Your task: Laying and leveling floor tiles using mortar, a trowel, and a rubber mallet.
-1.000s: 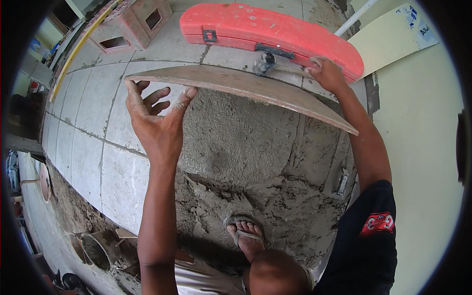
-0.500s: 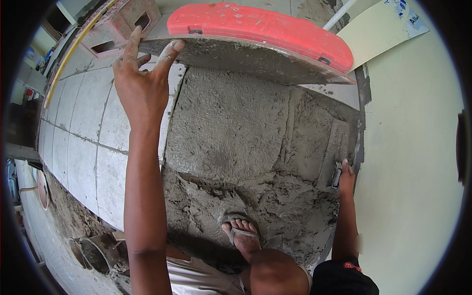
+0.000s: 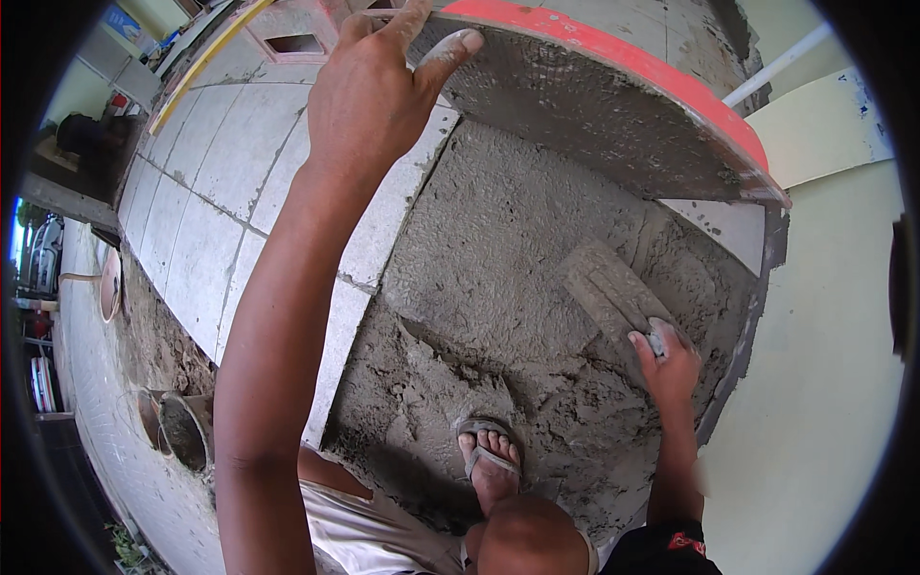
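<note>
My left hand (image 3: 369, 101) grips the upper left edge of a large floor tile (image 3: 585, 105), thumb on the near face. The tile stands tilted up on its edge, its near side grey with mortar. My right hand (image 3: 669, 359) is closed round the handle of a flat rectangular plastering trowel (image 3: 606, 286). The blade lies on or just over the wet mortar bed (image 3: 479, 230), right of its middle. Near my foot the mortar is lumpy and rough; farther off it is smoother.
Laid pale tiles (image 3: 206, 168) border the mortar on the left. A red plastic case (image 3: 594, 34) sits behind the raised tile. On the right rises a pale wall (image 3: 815, 335). My sandalled foot (image 3: 492, 458) stands in the mortar. A bucket (image 3: 187, 431) lies at the lower left.
My right hand has brought the trowel leftward from beside the wall onto the mortar, its blade turned slantwise. The view has shifted; my left hand still holds the raised tile.
</note>
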### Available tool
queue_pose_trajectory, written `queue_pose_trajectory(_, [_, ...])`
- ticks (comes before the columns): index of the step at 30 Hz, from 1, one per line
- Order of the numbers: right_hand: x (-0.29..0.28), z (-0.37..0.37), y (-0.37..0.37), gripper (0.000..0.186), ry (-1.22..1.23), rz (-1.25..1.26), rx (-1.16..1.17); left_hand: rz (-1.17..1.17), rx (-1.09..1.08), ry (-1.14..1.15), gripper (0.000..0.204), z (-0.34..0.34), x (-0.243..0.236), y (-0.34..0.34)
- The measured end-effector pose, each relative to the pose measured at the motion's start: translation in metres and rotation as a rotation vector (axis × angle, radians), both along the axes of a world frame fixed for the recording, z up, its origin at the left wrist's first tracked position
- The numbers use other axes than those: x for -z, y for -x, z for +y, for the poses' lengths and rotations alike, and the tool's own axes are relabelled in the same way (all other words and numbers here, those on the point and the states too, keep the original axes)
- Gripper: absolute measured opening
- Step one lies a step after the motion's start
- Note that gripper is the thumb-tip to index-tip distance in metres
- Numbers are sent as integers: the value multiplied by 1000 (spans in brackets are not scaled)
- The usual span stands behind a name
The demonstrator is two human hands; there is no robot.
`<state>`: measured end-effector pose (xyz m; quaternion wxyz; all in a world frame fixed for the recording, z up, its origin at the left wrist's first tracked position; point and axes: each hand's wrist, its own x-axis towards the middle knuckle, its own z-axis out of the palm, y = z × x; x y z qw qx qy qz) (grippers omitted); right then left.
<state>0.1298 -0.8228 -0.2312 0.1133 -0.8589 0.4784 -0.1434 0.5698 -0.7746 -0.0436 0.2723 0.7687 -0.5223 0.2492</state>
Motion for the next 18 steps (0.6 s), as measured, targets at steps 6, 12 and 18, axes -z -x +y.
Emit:
queue_pose_trajectory(6, [-8, -75, -187, 52, -335, 47, -142, 219, -58, -246, 79, 9, -31, 15])
queue_pose_trajectory(12, [16, -141, -303, 52, -444, 132, -190, 215, -55, -287, 76, 14, -31, 12])
queue_pose_trajectory(18, [18, -153, -291, 48, -671, 127, -337, 162, 17, -193, 76, 16, -21, 5])
